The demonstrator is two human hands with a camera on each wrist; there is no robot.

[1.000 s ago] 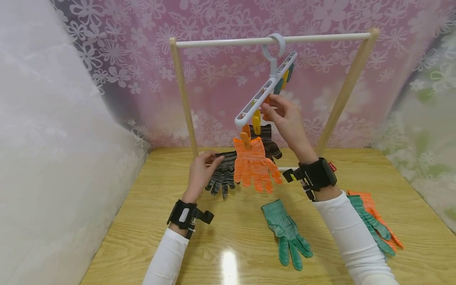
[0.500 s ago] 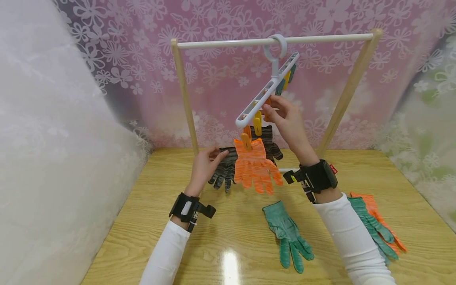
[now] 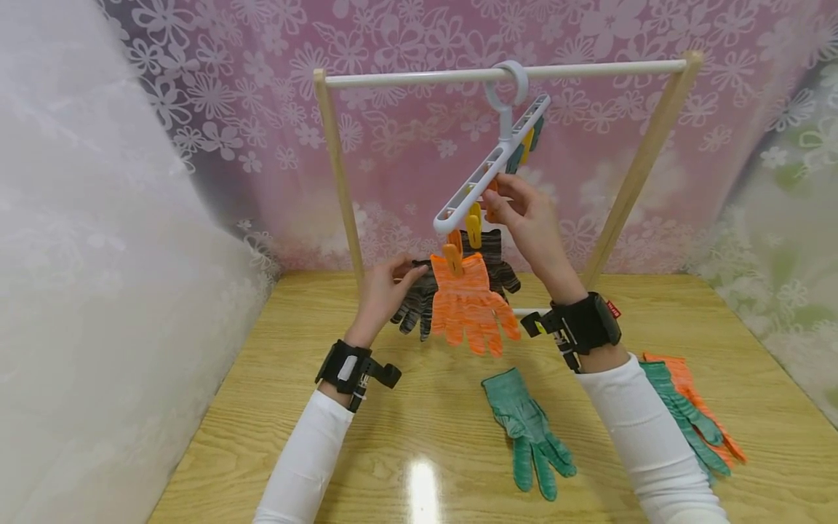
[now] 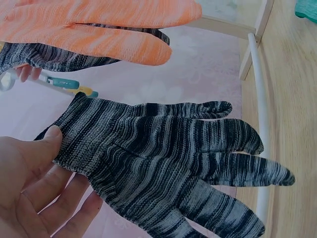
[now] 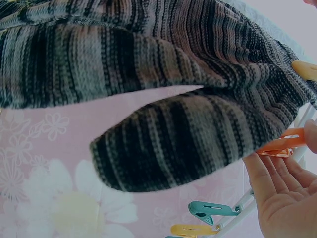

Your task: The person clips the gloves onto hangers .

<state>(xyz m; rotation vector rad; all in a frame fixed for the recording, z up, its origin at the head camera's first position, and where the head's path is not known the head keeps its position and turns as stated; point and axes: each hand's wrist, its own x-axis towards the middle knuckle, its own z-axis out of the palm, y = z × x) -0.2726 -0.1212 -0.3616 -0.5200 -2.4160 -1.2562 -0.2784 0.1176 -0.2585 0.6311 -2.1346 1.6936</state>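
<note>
My left hand (image 3: pixel 386 295) pinches the cuff of a black-and-grey striped glove (image 4: pixel 153 144), thumb on top, with the glove's fingers dangling. In the head view this glove is partly hidden behind an orange glove (image 3: pixel 468 306), which hangs from an orange clip (image 3: pixel 452 258) at the near end of a white hanger (image 3: pixel 468 193). A second striped glove (image 5: pixel 173 129) hangs behind it from a yellow clip (image 3: pixel 473 224). My right hand (image 3: pixel 533 225) pinches another orange clip (image 5: pixel 285 144) under the hanger, just past the yellow one.
The hanger hooks over the white bar (image 3: pixel 406 78) of a wooden-legged rack (image 3: pixel 337 175). Teal and yellow clips (image 3: pixel 527 145) hang at its far end. A green glove (image 3: pixel 527 433) lies on the table (image 3: pixel 294 451); another green glove (image 3: pixel 684 411) and an orange glove (image 3: pixel 674 367) lie at right.
My left hand has moved up and to the right with the striped glove, which now sits further behind the hanging orange glove. My right hand stays at the orange clip.
</note>
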